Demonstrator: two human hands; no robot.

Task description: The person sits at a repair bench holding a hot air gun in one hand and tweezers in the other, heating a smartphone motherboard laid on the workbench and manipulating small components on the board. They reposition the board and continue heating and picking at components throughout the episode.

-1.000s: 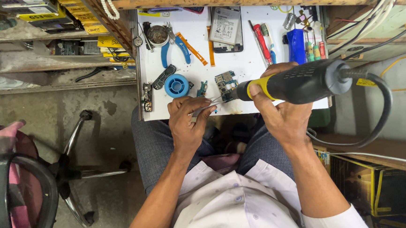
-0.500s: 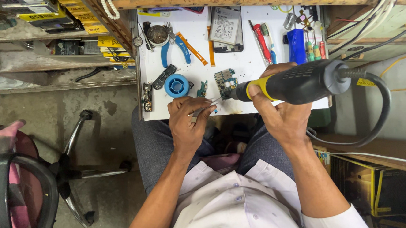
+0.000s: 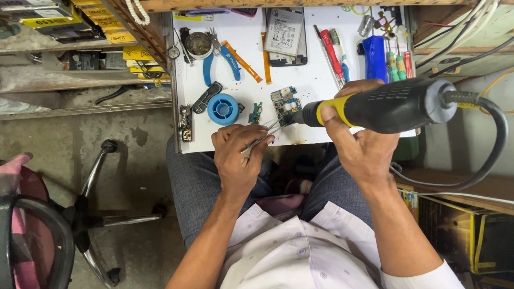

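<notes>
Tweezers [image 3: 263,138] in left hand [image 3: 238,155] meet circuit board [image 3: 286,101].

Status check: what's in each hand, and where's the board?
Left hand pinching tweezers, tips at circuit board. Right hand gripping hot-air gun, nozzle at board. Blue solder spool beside, clear.

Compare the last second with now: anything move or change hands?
Nothing visibly changed. The right hand holds the black and yellow hot-air tool with its nozzle at the small circuit board as before, and the left hand keeps the tweezers pointed at the same board. The blue spool and pliers lie where they were.
</notes>
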